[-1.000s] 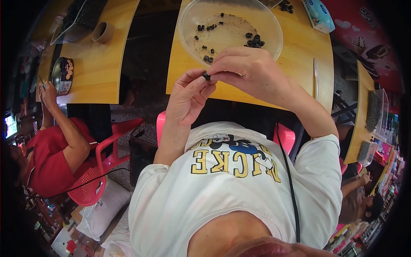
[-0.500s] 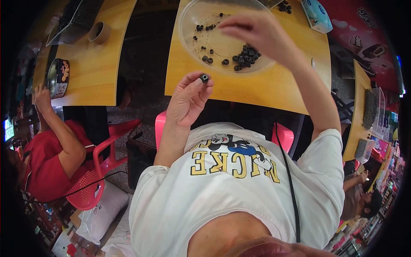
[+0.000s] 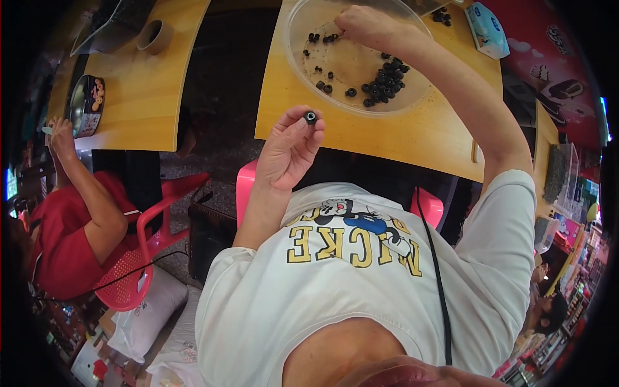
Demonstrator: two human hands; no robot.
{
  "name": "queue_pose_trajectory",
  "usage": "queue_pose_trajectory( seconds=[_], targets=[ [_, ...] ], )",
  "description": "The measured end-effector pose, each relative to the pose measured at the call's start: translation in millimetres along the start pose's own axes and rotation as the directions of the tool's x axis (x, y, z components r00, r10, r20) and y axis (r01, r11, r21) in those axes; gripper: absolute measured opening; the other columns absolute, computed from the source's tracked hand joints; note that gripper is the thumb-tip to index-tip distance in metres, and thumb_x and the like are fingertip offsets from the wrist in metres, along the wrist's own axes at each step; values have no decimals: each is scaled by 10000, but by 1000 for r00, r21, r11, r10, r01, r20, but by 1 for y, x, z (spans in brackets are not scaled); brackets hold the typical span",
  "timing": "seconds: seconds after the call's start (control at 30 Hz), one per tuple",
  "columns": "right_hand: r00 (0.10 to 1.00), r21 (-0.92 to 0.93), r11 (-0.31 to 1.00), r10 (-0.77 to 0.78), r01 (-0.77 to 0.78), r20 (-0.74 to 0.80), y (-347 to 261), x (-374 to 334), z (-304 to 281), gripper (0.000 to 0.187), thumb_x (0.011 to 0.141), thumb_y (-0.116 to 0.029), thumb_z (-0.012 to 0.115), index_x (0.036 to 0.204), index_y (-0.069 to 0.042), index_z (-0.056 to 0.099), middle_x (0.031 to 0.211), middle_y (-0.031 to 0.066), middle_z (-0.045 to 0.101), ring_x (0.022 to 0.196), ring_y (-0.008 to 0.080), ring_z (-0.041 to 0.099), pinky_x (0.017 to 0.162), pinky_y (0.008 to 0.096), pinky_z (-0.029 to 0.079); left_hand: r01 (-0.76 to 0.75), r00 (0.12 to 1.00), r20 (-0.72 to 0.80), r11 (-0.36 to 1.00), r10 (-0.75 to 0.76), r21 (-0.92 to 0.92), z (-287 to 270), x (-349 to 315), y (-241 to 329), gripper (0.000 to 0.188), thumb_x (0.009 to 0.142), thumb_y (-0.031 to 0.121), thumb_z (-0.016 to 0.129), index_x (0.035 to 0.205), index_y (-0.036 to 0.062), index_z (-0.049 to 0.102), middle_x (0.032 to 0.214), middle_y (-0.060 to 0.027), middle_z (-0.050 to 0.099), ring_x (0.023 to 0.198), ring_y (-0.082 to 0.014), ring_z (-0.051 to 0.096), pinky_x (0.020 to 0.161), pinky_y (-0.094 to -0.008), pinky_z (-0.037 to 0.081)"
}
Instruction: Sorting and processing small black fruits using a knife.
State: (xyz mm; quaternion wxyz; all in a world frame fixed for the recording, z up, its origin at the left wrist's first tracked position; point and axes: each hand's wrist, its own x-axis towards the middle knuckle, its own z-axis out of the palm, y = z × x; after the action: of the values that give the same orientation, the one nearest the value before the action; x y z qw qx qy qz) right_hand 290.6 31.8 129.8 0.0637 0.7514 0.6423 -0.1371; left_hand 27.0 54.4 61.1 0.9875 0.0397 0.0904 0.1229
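Observation:
A small black round part with a pale ring around its hole (image 3: 310,117) is pinched between the thumb and fingers of my left hand (image 3: 288,148), in front of the table's near edge. My right hand (image 3: 367,27) reaches over the clear round plastic tub (image 3: 322,106), its fingers drawn together at the far side. Beside its fingertips lie a few small black pieces (image 3: 314,38); whether the fingers hold one is hidden. Nearer, on the tub's right, is a heap of similar black round parts (image 3: 385,82), with several loose ones scattered to its left.
The tub stands on a yellow wooden table (image 3: 284,122). Further black parts (image 3: 441,16) and a blue-and-white tissue pack (image 3: 486,31) lie at the far right. At another table on the left, a person in red (image 3: 77,232) has hands by a round tin (image 3: 87,106).
My right hand has moved farther away and lowered, fingers now together over the tub's far side. The left hand keeps its black part. The view has shifted slightly.

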Motion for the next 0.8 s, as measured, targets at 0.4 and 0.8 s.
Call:
queue_pose_trajectory(
  seconds=[0.4, 0.8],
  targets=[
    [909, 553, 806, 49, 208, -413, -23, -65, -1, 166, 813, -137, 616, 897, 5, 633, 752, 86, 616, 704, 161, 582, 591, 262, 467, -39, 999, -7, 988, 40, 146, 4, -5, -10, 157, 845, -33, 548, 985, 14, 601, 965, -133, 630, 888, -200, 637, 769, -277, 556],
    [944, 973, 99, 242, 206, -225, -93, -160, 42, 101, 803, -81, 655, 861, 1, 661, 700, 5, 607, 613, 60, 543, 566, 187, 433, -87, 996, 3, 927, 92, 365, 11, -17, -45, 170, 829, -40, 567, 989, 10, 597, 951, -126, 638, 878, -211, 638, 804, -310, 535]
  ],
)
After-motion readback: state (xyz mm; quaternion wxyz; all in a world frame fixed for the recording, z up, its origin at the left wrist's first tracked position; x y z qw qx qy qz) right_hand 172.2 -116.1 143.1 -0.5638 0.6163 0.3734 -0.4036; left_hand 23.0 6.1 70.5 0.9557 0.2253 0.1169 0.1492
